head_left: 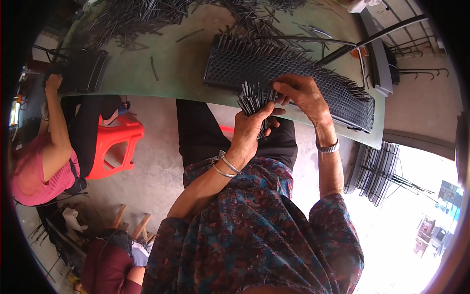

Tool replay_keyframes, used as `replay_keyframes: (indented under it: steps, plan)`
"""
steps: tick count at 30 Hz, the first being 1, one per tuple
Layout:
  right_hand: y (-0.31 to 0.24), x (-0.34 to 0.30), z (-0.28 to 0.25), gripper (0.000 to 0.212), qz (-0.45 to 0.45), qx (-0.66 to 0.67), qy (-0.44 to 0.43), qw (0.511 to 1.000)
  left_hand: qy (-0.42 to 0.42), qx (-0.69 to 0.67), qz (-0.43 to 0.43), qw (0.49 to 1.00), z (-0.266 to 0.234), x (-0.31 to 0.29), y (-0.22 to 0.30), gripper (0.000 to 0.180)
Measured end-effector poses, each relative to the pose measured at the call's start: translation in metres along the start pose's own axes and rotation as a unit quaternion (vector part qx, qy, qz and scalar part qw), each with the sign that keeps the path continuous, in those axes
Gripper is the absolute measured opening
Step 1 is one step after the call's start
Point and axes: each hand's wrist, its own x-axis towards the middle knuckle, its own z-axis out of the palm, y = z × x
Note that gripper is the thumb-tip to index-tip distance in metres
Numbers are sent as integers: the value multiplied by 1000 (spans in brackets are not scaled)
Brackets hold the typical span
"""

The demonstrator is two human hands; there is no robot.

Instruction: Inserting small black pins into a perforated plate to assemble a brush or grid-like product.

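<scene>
A bundle of thin dark sticks point(252, 98) stands up out of my left hand point(252, 123), whose fingers are wrapped round it. Beside it, at the near edge of the table, my right hand point(302, 95) has thumb and index finger pinched together at the bundle's right side. What lies in that pinch is too small to make out. Just beyond both hands is a long black tray point(293, 73) pierced with rows of holes. Many similar sticks poke up along its far side, while its nearer rows show bare holes.
Loose sticks point(132, 24) lie heaped across the far part of the green table point(132, 73). At left, a person in pink point(39, 171) works at another black tray point(83, 71). A red stool point(115, 142) stands near them. Black metal rods point(379, 39) cross above the table's right end.
</scene>
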Motion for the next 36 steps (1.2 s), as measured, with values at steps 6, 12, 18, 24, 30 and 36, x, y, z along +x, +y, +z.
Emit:
replay_keyframes:
  steps: [6, 12, 18, 24, 30, 36]
  plan:
    - [-5, 1, 1, 18, 8, -24, -35, 999, -3, 10, 10, 1000, -3, 4, -1, 25]
    - [-6, 2, -2, 19, 12, -3, -40, 999, -2, -6, 11, 1000, -4, 5, 0, 24]
    - [-3, 2, -4, 17, 9, 38, -44, 998, 29, -8, 14, 999, -2, 5, 0, 23]
    - [-4, 2, -4, 17, 7, 10, -38, 999, 29, 17, -3, 999, 1, 1, 4, 24]
    - [-20, 2, -12, 14, -94, -104, 156, 978, 52, -51, 10, 997, -3, 7, -1, 28]
    - [-12, 38, -11, 13, -220, -167, 318, 907, -31, -55, -36, 997, -3, 15, -8, 33]
